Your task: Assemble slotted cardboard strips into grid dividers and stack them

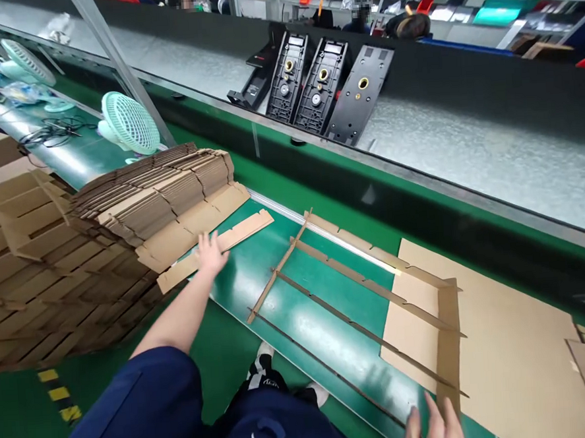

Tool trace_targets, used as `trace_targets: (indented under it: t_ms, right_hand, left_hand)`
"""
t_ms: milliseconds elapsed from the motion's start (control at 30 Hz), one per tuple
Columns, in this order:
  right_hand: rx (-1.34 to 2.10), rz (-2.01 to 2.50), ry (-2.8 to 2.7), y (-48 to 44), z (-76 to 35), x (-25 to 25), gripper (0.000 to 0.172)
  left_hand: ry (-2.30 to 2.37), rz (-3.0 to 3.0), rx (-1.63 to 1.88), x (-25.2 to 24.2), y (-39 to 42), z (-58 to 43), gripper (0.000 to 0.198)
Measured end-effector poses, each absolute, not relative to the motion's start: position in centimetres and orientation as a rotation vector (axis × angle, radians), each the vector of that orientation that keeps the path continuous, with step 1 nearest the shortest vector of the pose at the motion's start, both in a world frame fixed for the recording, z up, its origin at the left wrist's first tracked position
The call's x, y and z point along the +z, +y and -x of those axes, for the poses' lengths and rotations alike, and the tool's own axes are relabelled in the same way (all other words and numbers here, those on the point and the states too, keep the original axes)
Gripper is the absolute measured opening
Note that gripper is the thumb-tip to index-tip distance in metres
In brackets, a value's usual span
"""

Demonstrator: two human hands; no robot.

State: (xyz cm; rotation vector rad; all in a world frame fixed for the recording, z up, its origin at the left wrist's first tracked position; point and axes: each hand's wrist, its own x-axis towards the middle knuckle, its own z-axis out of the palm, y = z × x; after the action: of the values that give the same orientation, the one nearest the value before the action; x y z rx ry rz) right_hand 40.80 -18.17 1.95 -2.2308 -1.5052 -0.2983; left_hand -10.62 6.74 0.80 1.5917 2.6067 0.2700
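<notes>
My left hand (210,254) lies over a loose notched cardboard strip (246,230), its fingers spread out. The strip rests on the green bench beside a large stack of notched strips (164,190). In front of me stands a partly assembled cardboard divider (345,268): several long strips are slotted into one cross strip at the left and a wider cross strip (448,328) at the right. At the near right corner of the divider is my right hand (437,428), fingers apart and partly cut off by the frame's edge. Whether it touches the cardboard I cannot tell.
Flat cardboard sheets (518,337) lie under the divider's right end. Behind the bench, a conveyor (466,149) carries several black panels (321,85). Assembled dividers (42,261) are piled at left. Mint-green fans (130,122) and a metal post (119,64) stand beyond.
</notes>
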Motion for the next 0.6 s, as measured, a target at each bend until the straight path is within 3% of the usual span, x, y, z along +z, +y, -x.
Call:
trace_targets:
  t_ms: [133,367,467,600]
  right_hand:
    - [-0.194,2.161,-1.716,-15.6,-38.3,1.8,0.048]
    - [-0.203,1.836,-1.904,-11.4,-32.8,6.3,0.044]
    - [-0.271,1.797,-2.027,-9.9,-29.4,10.0,0.048]
    - [-0.324,1.919,-2.152,-8.7,-28.4,13.0,0.053]
  left_hand:
    - [2.445,-1.531,0.003,-0.6,6.3,16.6,0.064]
    - [2.312,-2.025,0.691,4.3,3.4,13.7,0.060]
    - [1.890,-2.284,0.824,8.5,2.5,8.7,0.061]
    - [1.080,-2.567,0.677,12.8,1.0,0.7,0.060]
